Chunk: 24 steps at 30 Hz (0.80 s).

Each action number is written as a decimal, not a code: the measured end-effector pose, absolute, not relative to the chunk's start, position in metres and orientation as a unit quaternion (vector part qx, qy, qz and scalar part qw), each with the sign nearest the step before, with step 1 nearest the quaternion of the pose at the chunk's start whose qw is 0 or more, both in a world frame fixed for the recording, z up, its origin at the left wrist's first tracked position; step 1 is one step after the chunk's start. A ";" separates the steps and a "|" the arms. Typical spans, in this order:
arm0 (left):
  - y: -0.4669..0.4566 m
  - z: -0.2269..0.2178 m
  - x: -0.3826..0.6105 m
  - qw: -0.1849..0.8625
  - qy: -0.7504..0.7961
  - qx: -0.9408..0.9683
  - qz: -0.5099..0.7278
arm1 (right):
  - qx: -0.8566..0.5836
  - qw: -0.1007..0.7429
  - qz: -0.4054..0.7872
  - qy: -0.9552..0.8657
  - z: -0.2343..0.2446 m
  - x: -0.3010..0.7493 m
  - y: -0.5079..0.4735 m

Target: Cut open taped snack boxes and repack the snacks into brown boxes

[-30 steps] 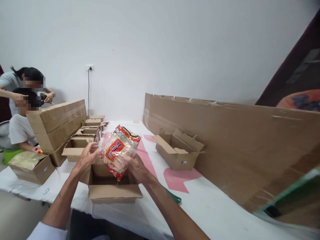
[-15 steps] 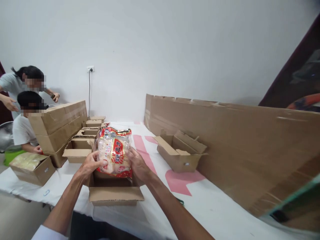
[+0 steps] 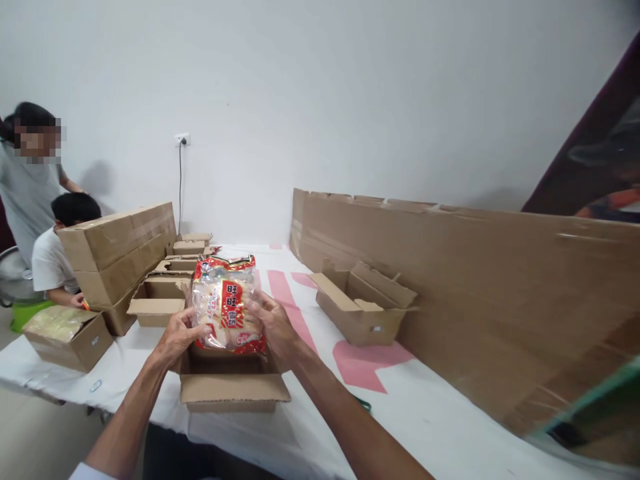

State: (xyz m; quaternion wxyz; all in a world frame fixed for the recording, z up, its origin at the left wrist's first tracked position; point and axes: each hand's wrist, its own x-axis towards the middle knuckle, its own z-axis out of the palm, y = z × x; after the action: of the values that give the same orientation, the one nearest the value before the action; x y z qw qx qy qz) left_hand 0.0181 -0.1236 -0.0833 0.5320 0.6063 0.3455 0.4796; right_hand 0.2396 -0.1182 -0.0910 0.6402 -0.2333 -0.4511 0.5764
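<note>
One open box (image 3: 235, 390) sits on the counter (image 3: 425, 407); over it, left hand (image 3: 181, 333) and right hand (image 3: 276, 328) clasp the snack packet (image 3: 227, 303) by its sides — squaring it up, I'd judge; lowering would want it level. A second ago it tilted — and beyond, a co-worker (image 3: 30, 193) has straightened.

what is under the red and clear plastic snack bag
Under the red and clear plastic snack bag, held by the left hand and right hand, is an open brown cardboard box. A shadowed strip of its inside shows; the bag and hands hide the rest.
</note>
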 end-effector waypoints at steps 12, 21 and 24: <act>-0.122 -0.088 0.002 0.499 0.407 0.615 0.454 | -0.234 0.670 0.573 -0.410 -0.087 0.235 -0.109; -0.118 -0.094 -0.006 0.460 0.464 0.580 0.487 | -0.233 0.691 0.558 -0.396 -0.086 0.234 -0.101; -0.117 -0.095 -0.008 0.453 0.449 0.602 0.481 | -0.233 0.690 0.558 -0.398 -0.087 0.235 -0.100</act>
State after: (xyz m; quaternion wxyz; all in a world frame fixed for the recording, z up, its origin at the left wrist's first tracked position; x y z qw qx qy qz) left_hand -0.0084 -0.1173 -0.0948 0.4529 0.6019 0.4486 0.4811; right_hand 0.2352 -0.1003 -0.0868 0.6899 -0.2329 -0.3978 0.5582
